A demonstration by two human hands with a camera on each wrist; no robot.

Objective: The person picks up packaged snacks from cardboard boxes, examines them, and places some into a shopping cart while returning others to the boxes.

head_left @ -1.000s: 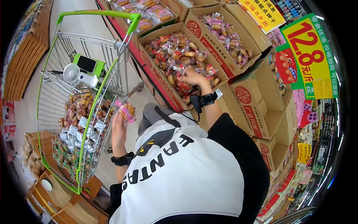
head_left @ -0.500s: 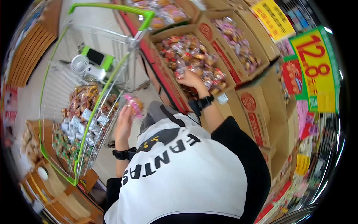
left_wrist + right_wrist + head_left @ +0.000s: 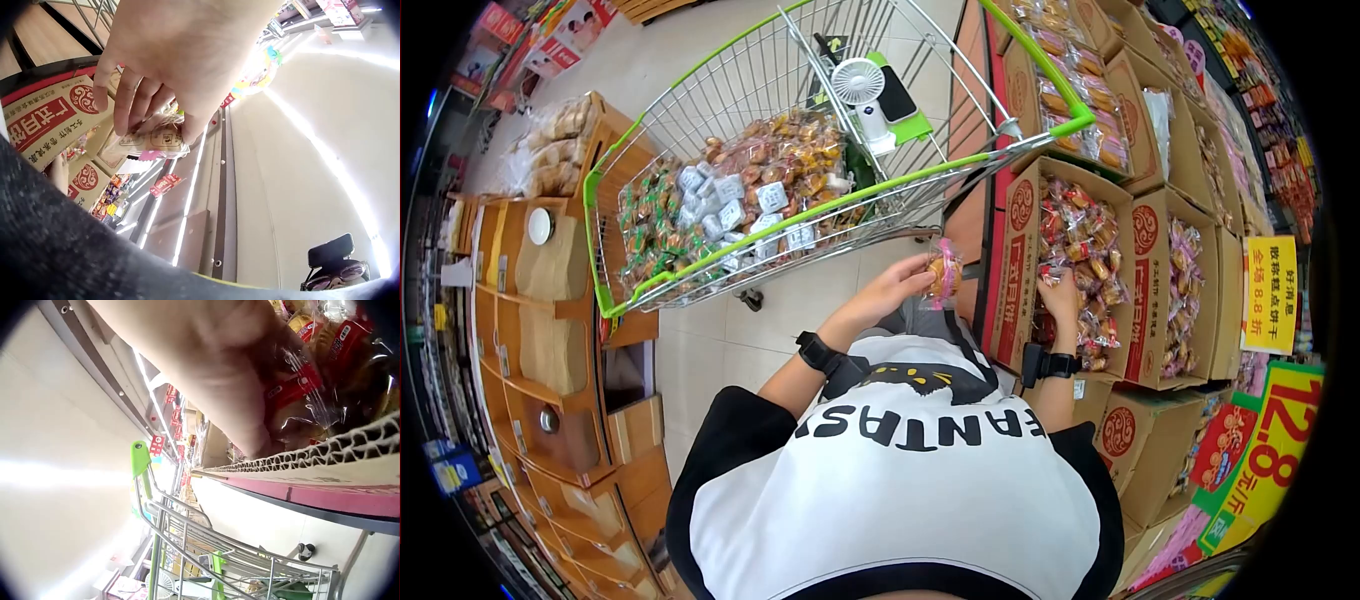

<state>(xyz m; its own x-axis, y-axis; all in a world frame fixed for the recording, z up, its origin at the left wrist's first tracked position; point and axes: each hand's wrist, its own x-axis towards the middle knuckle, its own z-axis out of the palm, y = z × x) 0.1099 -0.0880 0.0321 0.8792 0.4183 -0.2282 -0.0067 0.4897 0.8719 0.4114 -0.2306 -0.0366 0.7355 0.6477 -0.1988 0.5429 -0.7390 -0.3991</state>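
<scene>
In the head view my left hand [image 3: 898, 286] pinches a wrapped pastry with a pink band [image 3: 945, 273] beside the cart's near side; the left wrist view shows the thumb and fingers around the clear wrapper [image 3: 156, 140]. My right hand [image 3: 1058, 296] reaches into a cardboard box [image 3: 1014, 270] of pastries in red and clear wrappers [image 3: 1090, 235]. From the right wrist, that hand [image 3: 219, 369] is against red-labelled packets [image 3: 294, 387] at the box edge; its fingertips are hidden, so a grip cannot be made out.
The cart [image 3: 800, 215] with a green rim stands ahead to the left, holding bagged goods, a white fan [image 3: 859, 82] and a phone [image 3: 897, 95]. More pastry boxes [image 3: 1145, 300] line the right. Wooden shelves [image 3: 550, 350] stand at the left.
The head view has turned, so cart and boxes appear shifted and rotated. My left hand still holds the pink-banded pastry, and my right hand is still in the box.
</scene>
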